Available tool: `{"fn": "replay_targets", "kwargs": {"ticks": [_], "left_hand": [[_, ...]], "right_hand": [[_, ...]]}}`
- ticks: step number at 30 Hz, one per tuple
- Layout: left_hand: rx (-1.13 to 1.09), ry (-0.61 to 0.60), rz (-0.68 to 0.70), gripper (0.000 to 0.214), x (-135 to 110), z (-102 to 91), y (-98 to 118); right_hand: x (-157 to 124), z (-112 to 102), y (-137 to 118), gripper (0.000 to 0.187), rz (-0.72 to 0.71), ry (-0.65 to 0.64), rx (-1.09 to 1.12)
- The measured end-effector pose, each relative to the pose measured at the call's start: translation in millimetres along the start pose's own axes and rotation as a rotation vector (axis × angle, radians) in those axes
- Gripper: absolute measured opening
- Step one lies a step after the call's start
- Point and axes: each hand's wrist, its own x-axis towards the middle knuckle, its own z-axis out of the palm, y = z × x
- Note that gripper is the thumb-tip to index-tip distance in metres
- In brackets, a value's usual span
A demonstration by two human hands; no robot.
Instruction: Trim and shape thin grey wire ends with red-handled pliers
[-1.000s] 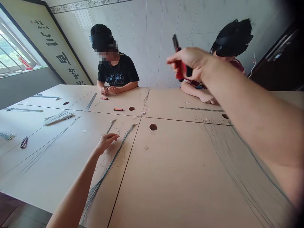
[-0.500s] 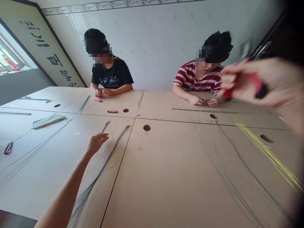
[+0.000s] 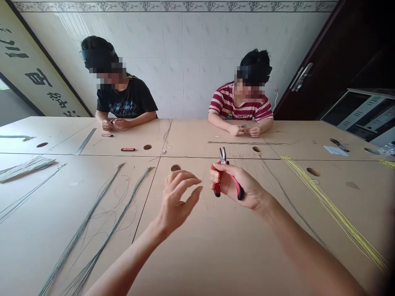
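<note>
Red-handled pliers (image 3: 222, 160) were held in the right hand (image 3: 247, 181) above the table (image 3: 234, 250) | left hand (image 3: 177, 199) hovered just beside, its pinch narrow — whether on anything, couldn't tell | grey-blue strand bundles (image 3: 75, 239) lay farther left

Free tabletop (image 3: 222, 250) beneath pliers (image 3: 222, 159), between strands (image 3: 335, 210)

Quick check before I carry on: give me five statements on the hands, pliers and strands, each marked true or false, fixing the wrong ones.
1. The right hand holds red-and-black pliers. True.
2. A blue-grey strand bundle lies to the left of the left hand. True.
3. The left hand also grips pliers. False: no pliers are in it.
4. The yellow strands lie between the two hands. False: the yellow strands lie right of the right hand.
5. The pliers' jaws point toward the wearer. False: they point away.
</note>
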Motion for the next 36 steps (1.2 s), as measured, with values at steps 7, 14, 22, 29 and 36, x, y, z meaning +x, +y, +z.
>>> {"fn": "replay_targets", "kwargs": {"ticks": [7, 14, 22, 29, 36], "left_hand": [[0.039, -0.027, -0.011, 0.023, -5, 20.7, 0], [0.162, -0.05, 0.164, 0.02, -5, 17.7, -13], [-0.242, -0.078, -0.483, 0.011, 1, 15.0, -5], [-0.516, -0.161, -0.923, 0.017, 23, 3.5, -13], [-0.569, -0.183, -0.954, 0.018, 40, 2.1, -18]], "right_hand": [[2, 1, 15, 0.017, 0.045, -0.03, 0.058], [9, 3, 22, 0.019, 0.094, -0.051, 0.139], [22, -13, 37, 0.02, 0.023, 0.194, 0.019], [15, -27, 36, 0.021, -0.597, 0.489, -0.746], [10, -9, 18, 0.01, -0.745, 0.237, -1.021]]}}
